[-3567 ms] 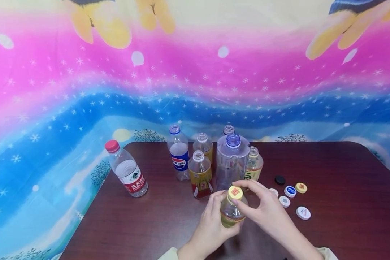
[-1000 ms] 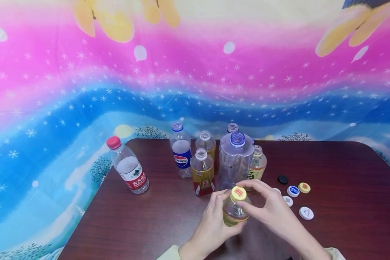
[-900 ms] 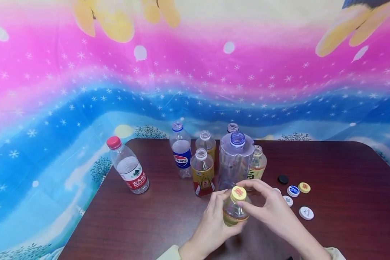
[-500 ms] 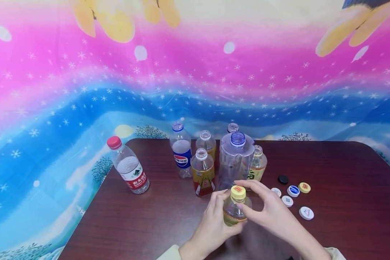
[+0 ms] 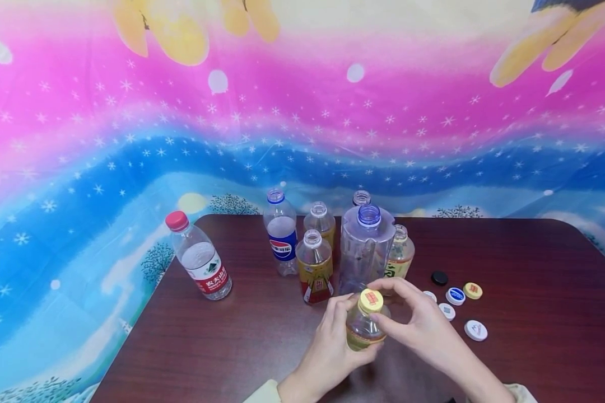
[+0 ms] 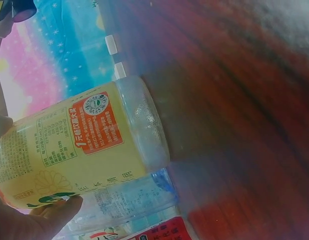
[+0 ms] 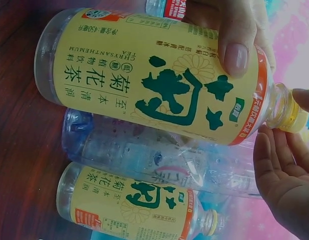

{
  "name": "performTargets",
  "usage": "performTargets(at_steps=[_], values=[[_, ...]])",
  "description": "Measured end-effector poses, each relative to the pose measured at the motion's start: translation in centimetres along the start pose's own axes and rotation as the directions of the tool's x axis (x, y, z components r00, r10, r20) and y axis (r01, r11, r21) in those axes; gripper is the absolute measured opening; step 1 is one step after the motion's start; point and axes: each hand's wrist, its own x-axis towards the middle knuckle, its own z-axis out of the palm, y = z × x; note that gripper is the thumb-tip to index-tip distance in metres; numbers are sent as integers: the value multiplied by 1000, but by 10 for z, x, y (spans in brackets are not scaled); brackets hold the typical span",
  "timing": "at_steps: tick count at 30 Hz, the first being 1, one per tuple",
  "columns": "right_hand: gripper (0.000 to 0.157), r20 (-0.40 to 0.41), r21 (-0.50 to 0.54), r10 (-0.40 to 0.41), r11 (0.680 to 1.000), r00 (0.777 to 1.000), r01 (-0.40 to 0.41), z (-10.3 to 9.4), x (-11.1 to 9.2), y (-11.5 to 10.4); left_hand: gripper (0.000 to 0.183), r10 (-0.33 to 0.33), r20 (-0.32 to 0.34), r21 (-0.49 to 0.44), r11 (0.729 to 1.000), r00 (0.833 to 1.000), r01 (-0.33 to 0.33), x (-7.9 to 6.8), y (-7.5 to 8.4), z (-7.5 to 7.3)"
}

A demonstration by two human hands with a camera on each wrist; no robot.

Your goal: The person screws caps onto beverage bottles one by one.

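Observation:
My left hand (image 5: 327,342) grips the body of a chrysanthemum tea bottle (image 7: 159,75) with a yellow label. In the head view it stands in front of the other bottles, and the left wrist view shows its base (image 6: 142,122) just off or at the table; I cannot tell which. A yellow cap (image 5: 371,301) with red print sits on its neck. The thumb and forefinger of my right hand (image 5: 423,324) pinch this cap from its right side. Thumb and fingers of the left hand wrap the label in the right wrist view.
Behind stand uncapped bottles: a Pepsi bottle (image 5: 281,235), a red-and-gold labelled bottle (image 5: 315,274), a large purplish bottle (image 5: 365,252) and others. A red-capped water bottle (image 5: 201,260) is at left. Several loose caps, including a black cap (image 5: 439,278), lie at right on the table (image 5: 534,291).
The right hand's fingers have shifted slightly at the cap, and the print on the cap has turned a little. The left hand and bottle stay nearly in place; the other bottles have not moved.

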Motion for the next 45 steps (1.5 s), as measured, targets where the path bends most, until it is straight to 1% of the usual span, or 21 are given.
performTargets(at_steps=[5,9,11,14,17,21,24,29,33,36,38,40,43,45], values=[[34,-8,-2,40,999,999,-40,1,1,-2,73,-20,18,-10,1000,1000,21,0,0,-1],[38,9,-3,92,996,996,-92,1,2,-3,74,-27,23,-10,1000,999,27,0,0,-1],[42,25,-8,88,996,996,-88,0,1,-3,74,-22,16,-9,1000,1000,23,0,0,0],[44,51,-9,57,998,997,-56,-1,0,-3,73,-10,0,-1,1000,1000,10,0,0,1],[40,65,-22,20,1000,998,-19,-4,-1,-4,73,-5,-8,0,1000,1000,5,0,-1,1],[34,59,-51,12,999,998,-9,-7,-1,-5,72,-19,2,-8,1000,1000,19,-1,0,0],[33,53,-45,37,998,998,-35,-7,-1,-4,72,-22,3,-9,1000,1000,22,-1,0,0],[31,36,2,92,996,995,-92,-6,1,-2,72,-24,3,-7,1000,1000,24,0,0,0],[28,11,30,161,986,987,-161,-4,2,-3,73,-32,7,-2,999,999,33,0,1,0],[28,2,54,203,978,979,-203,-1,4,-3,73,-33,10,-2,999,999,34,0,1,0],[31,2,53,197,979,980,-197,1,4,-3,73,-35,14,-9,999,999,35,0,0,0],[36,14,38,163,986,986,-164,2,3,-3,73,-36,19,-15,999,999,36,-1,0,0],[39,36,3,70,998,997,-70,1,1,-3,73,-26,14,-15,1000,1000,27,-1,0,0],[39,48,-10,19,1000,999,-18,0,0,-3,73,-17,4,-6,1000,1000,17,0,0,0]])
